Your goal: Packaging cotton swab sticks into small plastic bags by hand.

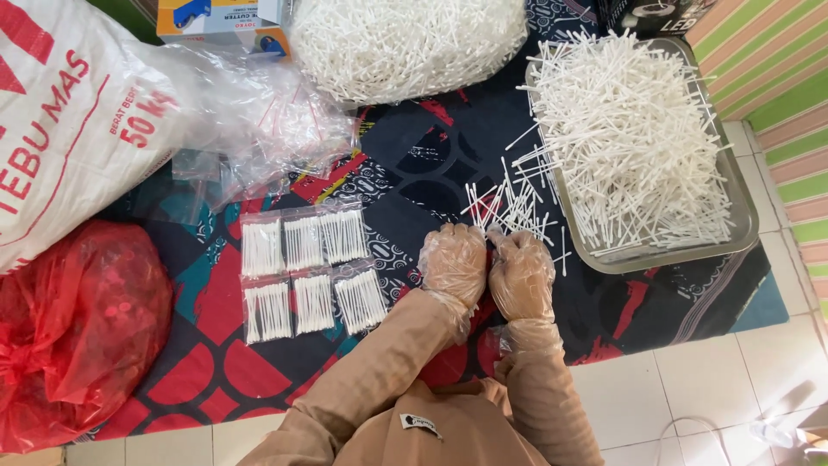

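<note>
Swabs are what I am working with: a small loose bunch of cotton swabs (511,207) lies on the patterned mat (414,164) just beyond my fingertips, beside the metal tray (742,229) heaped with more of them on the right. My left hand (454,263) and right hand (521,273), both in thin plastic gloves, sit side by side, touching, palms down; whether either is closed on any swabs I cannot tell. By my reading I am at the gathering step, collecting a bunch for a bag. Six filled packets (304,272) lie in two rows to the left, with empty clear bags (259,129) farther off. Next I would need to square the sticks together and reach left for a bag.
</note>
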